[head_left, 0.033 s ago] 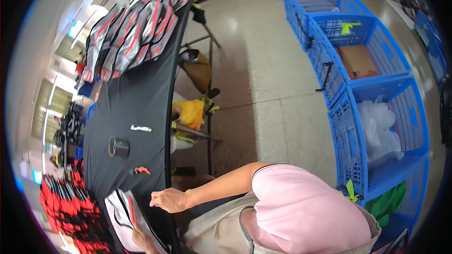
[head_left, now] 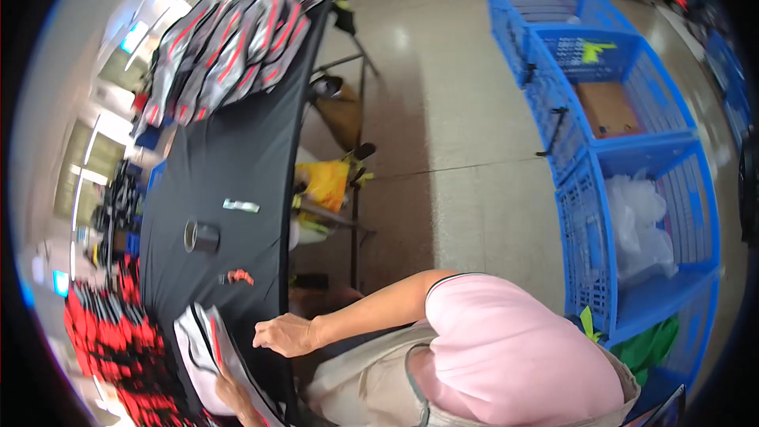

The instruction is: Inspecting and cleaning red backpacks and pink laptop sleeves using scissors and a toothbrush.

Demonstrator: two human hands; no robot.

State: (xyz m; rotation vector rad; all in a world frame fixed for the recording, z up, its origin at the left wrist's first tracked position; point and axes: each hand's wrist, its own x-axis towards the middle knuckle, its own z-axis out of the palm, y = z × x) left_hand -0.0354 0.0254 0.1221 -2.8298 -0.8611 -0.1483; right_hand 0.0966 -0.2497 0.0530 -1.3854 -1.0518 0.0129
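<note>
My left hand [head_left: 229, 391] is at the bottom edge of the view, gripping a white and grey fabric piece with red trim [head_left: 202, 340] that lies on the near end of the black table [head_left: 229, 158]. My right hand [head_left: 285, 336] reaches from my pink sleeve to the table's edge just right of the piece. Its fingers are loosely curled and hold nothing. A small red item [head_left: 237, 275] lies just beyond my hands.
On the table are a black roll [head_left: 202, 237], a small silver item [head_left: 241, 205] and grey-red pieces stacked at the far end [head_left: 237, 39]. A red-black stack [head_left: 111, 348] sits at the left. Blue crates [head_left: 569, 150] line the right. A yellow bag [head_left: 324, 182] hangs under the table.
</note>
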